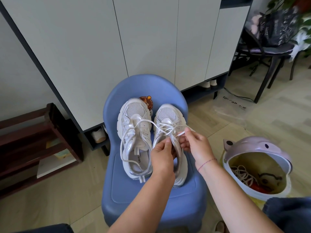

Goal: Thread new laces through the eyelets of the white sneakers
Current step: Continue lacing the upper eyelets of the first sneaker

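Blue chair (pixel 151 190) w/ white sneakers (pixel 134 118) — L hand (pixel 162 157) grips one's upper, R hand (pixel 196 147) pinches lace (pixel 180 134).

Two sneakers (pixel 134 132) side by side on a stool (pixel 151 199), cabinet (pixel 117 39) behind, bin (pixel 252 174) right

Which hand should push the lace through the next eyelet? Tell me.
Right. The right hand already pinches the lace end over the sneaker; the left hand grips that sneaker's edge.
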The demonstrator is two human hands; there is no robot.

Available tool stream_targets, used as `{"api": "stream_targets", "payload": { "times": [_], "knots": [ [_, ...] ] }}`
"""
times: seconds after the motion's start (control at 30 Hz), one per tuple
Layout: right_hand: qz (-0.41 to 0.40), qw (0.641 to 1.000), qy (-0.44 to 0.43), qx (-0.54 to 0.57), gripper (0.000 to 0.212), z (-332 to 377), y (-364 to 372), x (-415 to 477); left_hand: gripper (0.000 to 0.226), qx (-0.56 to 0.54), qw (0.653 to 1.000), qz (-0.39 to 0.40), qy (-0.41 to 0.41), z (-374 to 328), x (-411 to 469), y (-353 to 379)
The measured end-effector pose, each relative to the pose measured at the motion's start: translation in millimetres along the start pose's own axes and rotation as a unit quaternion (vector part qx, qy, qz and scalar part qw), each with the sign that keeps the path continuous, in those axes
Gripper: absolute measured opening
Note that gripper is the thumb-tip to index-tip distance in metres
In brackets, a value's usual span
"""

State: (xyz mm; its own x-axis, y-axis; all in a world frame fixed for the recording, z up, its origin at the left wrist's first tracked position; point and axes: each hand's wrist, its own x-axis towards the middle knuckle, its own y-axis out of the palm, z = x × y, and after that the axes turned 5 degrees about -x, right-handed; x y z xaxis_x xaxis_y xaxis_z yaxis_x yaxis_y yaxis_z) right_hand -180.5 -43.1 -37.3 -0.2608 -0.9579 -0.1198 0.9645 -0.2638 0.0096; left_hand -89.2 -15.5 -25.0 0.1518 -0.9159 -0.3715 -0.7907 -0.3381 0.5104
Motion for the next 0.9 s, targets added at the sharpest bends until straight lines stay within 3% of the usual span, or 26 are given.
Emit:
{"api": "stream_targets", "payload": {
  "times": [0.47, 0.63, 0.9],
  "knots": [
    [-0.031, 0.999, -0.028, 0.005, 0.013, -13.0, 6.0, -8.0, 0.015, -0.042, 0.995, -0.043, -0.075, -6.0, -1.8, 5.9],
    [-0.015, 0.998, -0.031, -0.054, 0.03, -23.2, 6.0, -26.9, 0.013, -0.062, 0.991, -0.047, -0.113, -8.7, -0.3, 2.4],
    [-0.01, 0.995, -0.066, -0.08, 0.022, -24.8, 0.0, -25.1, 0.025, -0.036, 0.991, 0.032, -0.123, -18.5, -16.8, -16.3]
  ]
}}
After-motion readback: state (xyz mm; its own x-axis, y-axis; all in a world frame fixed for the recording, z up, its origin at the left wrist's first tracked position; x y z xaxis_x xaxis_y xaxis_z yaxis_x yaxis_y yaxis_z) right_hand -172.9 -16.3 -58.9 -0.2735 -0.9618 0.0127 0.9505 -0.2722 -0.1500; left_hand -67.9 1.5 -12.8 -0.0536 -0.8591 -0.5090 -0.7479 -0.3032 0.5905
